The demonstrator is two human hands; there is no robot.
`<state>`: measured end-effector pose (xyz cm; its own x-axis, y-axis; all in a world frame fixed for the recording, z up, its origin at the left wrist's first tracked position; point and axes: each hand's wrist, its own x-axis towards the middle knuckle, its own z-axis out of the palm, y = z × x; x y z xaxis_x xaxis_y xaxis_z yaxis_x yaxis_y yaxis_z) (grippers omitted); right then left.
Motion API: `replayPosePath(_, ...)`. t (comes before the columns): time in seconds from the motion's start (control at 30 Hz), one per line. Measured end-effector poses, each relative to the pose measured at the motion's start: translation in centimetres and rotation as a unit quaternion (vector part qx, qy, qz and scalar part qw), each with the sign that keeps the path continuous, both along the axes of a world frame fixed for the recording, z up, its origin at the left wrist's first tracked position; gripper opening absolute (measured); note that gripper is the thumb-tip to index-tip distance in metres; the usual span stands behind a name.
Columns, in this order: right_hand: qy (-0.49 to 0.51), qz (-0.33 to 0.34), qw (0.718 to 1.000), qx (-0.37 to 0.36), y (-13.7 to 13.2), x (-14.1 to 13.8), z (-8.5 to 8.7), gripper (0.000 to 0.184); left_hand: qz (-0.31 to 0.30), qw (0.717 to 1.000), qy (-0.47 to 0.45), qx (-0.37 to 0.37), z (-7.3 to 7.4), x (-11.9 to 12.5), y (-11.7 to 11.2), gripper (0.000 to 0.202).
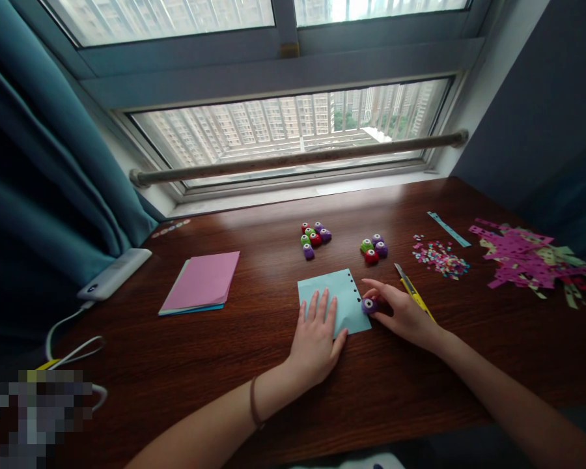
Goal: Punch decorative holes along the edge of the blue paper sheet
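Note:
A light blue paper sheet (328,291) lies on the dark wooden table (254,365), with several punched holes along its right edge. My left hand (316,339) rests flat on the sheet, fingers stretched out. My right hand (401,311) pinches a small purple paper punch (369,305) at the sheet's right edge.
Two clusters of small coloured punches (314,237) (374,248) sit behind the sheet. A yellow utility knife (412,290) lies by my right hand. Confetti (440,258), a blue strip (449,228) and punched pink scraps (527,257) lie right. Pink paper stack (202,281), white device (113,273) and curtain (43,195) are left.

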<state>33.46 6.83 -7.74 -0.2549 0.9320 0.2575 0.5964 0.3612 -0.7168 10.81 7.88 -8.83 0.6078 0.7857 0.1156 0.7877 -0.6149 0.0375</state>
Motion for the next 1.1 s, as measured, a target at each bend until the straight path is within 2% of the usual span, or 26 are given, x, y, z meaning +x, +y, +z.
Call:
replayPosePath(0.5,0.070,-0.001,0.997,-0.026,0.07,-0.28,-0.31,0.056,0.001,1.000,-0.011,-0.014,0.11,-0.03,0.00,0.059)
replayPosePath(1.1,0.057,-0.007,0.998,-0.006,-0.01,-0.62,-0.72,0.051,0.002,1.000,-0.027,-0.014,0.43,0.04,-0.08,0.059)
